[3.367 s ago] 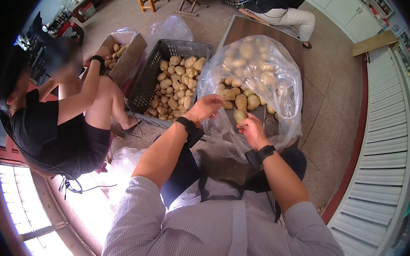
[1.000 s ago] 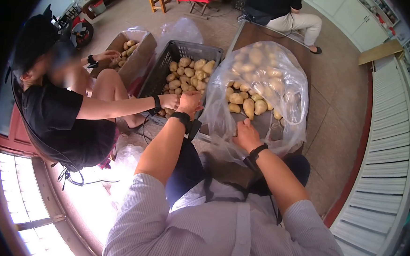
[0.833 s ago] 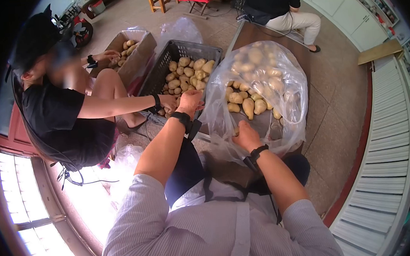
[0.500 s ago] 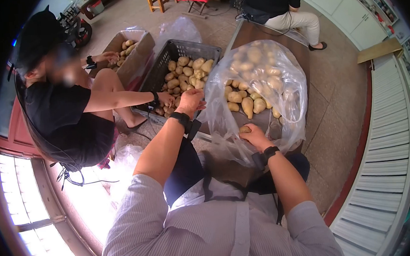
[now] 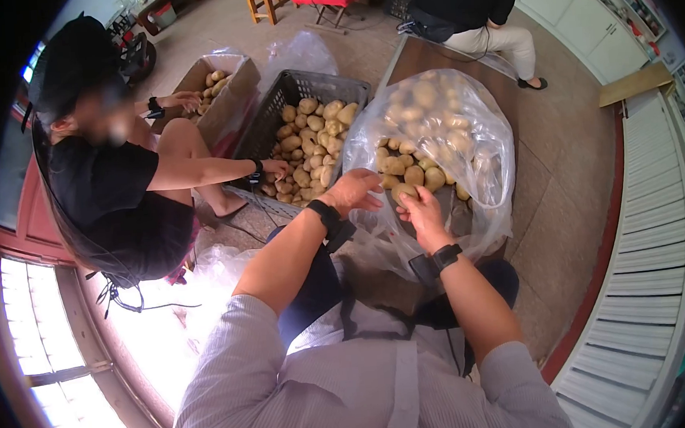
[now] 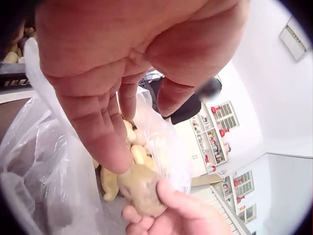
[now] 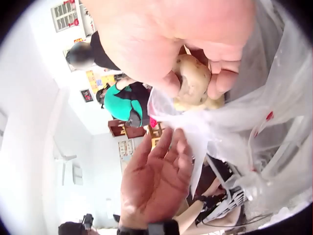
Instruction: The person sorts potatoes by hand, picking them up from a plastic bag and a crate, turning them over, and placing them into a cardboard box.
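Observation:
My right hand (image 5: 426, 218) pinches a potato (image 5: 405, 192) between thumb and fingers, just above the open mouth of a clear plastic bag (image 5: 363, 138). Dark spots mark the potato's skin (image 7: 192, 78) in the right wrist view. Beside it on the left is my left hand (image 5: 354, 191), fingers extended and loosely bent, with nothing in it. From the left wrist, its fingertips overlap the top of the held potato (image 6: 143, 190). More potatoes (image 5: 434, 178) lie inside the bag, many of them seen through the plastic.
A grey plastic crate (image 5: 326, 80) of potatoes stands left of the bag. Another person (image 5: 110, 201) sits there, one hand in the crate, the other at a cardboard box (image 5: 239, 95) of potatoes. The bag rests on a low brown board (image 5: 427, 52); someone sits beyond.
My left hand has come from the crate's edge rightward to the potato. My right hand has lifted a potato from low in the bag's mouth.

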`<state>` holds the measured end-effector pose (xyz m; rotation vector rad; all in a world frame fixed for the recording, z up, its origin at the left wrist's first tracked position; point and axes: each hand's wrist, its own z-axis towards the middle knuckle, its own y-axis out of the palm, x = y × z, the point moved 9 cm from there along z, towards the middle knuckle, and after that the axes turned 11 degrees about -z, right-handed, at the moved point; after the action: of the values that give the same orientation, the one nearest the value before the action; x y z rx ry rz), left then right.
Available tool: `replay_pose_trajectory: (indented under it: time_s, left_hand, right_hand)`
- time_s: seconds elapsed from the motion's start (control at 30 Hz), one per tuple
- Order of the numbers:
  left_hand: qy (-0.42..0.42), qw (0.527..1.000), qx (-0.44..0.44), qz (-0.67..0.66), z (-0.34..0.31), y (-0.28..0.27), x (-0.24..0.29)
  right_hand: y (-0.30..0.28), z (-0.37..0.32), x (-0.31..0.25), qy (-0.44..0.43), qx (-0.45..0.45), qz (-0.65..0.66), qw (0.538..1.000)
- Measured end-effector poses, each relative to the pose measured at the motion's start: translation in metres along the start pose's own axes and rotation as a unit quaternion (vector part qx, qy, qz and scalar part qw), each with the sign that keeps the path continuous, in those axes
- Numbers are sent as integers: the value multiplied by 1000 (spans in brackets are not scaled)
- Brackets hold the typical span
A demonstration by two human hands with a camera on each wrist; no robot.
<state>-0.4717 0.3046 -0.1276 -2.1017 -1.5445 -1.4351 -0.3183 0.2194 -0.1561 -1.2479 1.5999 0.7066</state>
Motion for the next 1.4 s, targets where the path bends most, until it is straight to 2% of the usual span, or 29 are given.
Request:
replay_pose_trajectory:
  time_s: [0.07,0.13,0.2,0.27,0.37,0.43,0.47,0.53,0.6,0.63,0.67,0.7,0.73,0.8,0.87,0.9,0.93,0.97,1.03,1.07,1.2,1.3,1.37,1.4]
  left_hand:
    - [-11,1000,-15,11,1,6,-5]
    - [-17,999,-43,-20,4,11,-7]
    - [5,998,-44,-49,7,7,-5]
    - [26,996,-43,-80,8,2,-1]
    - [25,996,-44,-69,9,-5,3]
    - [63,998,5,-30,9,-19,12]
    - [59,998,1,-32,9,-21,12]
    - [100,991,70,-57,9,-44,24]
    - [101,985,113,-79,12,-66,28]
    - [86,983,153,-56,10,-79,29]
    - [85,983,152,-55,11,-88,30]
    - [74,977,187,-75,13,-106,25]
    - [64,969,221,-95,14,-122,21]
    - [51,968,235,-76,30,-155,10]
    - [28,962,269,-40,49,-193,-7]
    - [17,958,285,-21,52,-204,-10]
    - [7,953,302,-2,57,-213,-15]
    - [-9,948,318,9,51,-206,-15]
    - [-38,945,326,-2,54,-206,-20]
    - [-65,940,334,-15,58,-212,-29]
    - [-86,947,308,15,71,-220,-40]
    - [-103,944,307,69,78,-228,-46]
    - [-96,932,260,235,105,-246,-53]
    - [-96,932,258,236,122,-270,-67]
  right_hand:
    - [15,-3,-12,-34,20,-33,999]
    - [25,-11,-40,-157,64,-213,962]
    - [30,-12,-46,-187,60,-170,966]
    - [46,-28,-65,-313,42,-234,920]
    - [47,-27,-66,-303,23,-228,925]
    - [38,-23,-60,-296,11,-218,930]
    - [28,-22,-56,-278,22,-238,930]
    - [4,-19,-49,-258,35,-261,930]
    - [-26,-14,-39,-272,84,-363,887]
    - [-41,-12,-33,-270,85,-363,888]
    - [-56,-7,-20,-217,83,-412,881]
    - [-71,-4,-6,-163,81,-458,870]
    - [-82,-3,-1,-162,83,-458,870]
    - [-92,0,27,-99,14,-561,821]
    - [-95,-8,33,-92,6,-568,818]
    - [-91,-17,29,-60,-10,-600,797]
    - [-87,-23,29,-29,-27,-631,775]
    - [-85,-23,33,-27,-26,-630,776]
    - [-75,-22,38,-60,-56,-661,746]
    - [-74,-24,38,-59,-55,-660,747]
    - [-58,-34,45,-93,-115,-668,729]
    - [-52,-39,46,-110,-136,-677,715]
    - [-51,-40,46,-120,-140,-683,706]
    - [-49,-40,47,-126,-143,-684,704]
